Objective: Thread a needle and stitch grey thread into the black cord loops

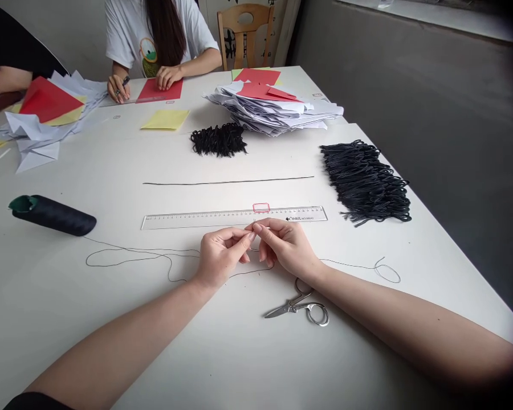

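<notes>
Forearms [111, 339]: yours rest on the surface [60, 302].
Fingers [256, 226]: left hand [220, 256] and right hand [287, 247] pinched closed, seemingly on thin black cord [179, 250].
Done: looped cord [365, 182] heaped at right.

Small piecework workroom, not a kitchen or lab: a long white shared table [60, 319] runs away from the wearer, with a co-worker [162, 40] seated at its far end, working over red card [159, 90]. Craft supplies cover it: heaped folded paper [273, 108], bundled black cord [365, 182], a black thread spool [53, 215], loose black thread [128, 250], a clear ruler [235, 218] and scissors [297, 304]. Plain domestic touches: wooden chair [245, 34] at upper centre, grey wall [410, 114] along the right.
</notes>
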Available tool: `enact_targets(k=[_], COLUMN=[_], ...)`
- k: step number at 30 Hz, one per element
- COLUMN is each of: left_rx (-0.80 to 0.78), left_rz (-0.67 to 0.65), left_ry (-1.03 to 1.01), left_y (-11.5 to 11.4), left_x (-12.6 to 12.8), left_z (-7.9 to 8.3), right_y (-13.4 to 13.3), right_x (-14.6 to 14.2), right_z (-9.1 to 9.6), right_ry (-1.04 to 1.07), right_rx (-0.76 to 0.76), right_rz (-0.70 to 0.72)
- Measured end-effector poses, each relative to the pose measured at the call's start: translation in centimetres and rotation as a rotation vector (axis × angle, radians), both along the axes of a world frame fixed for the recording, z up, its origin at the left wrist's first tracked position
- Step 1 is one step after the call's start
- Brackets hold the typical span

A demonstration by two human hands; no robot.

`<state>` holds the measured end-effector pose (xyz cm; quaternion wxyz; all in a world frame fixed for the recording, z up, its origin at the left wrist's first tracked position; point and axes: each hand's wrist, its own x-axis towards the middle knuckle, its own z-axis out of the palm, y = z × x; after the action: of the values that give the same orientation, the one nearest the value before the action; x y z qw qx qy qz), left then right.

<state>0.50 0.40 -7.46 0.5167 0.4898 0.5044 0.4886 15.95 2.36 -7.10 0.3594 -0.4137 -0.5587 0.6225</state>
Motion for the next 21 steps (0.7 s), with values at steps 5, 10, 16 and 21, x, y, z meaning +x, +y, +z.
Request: enact_targets(k=[5,10,16,21], left_rx=[-0.012,-0.007,-0.018,-0.014], left_rz=[-0.012,-0.033,-0.044,-0.051], left_ry=[-0.007,-0.002,-0.011,-0.029], left_y=[-0.08,-0.18,-0.17,-0.11], left_x=[-0.03,-0.03,-0.14,-0.19], left_z=[0.17,0.24,0.19,0.18], right_y=[0.08,0.25,0.38,0.3], right_x=[0.07,0.12,0.15,0.15], right_z=[-0.02,0.07,-0.17,0.0], right_ry=[0.016,0.043,0.035,0.034], right_rx=[-0.004,-0.006,0.004,0.005], right_rz=[0.002,-0.019,-0.011,0.014])
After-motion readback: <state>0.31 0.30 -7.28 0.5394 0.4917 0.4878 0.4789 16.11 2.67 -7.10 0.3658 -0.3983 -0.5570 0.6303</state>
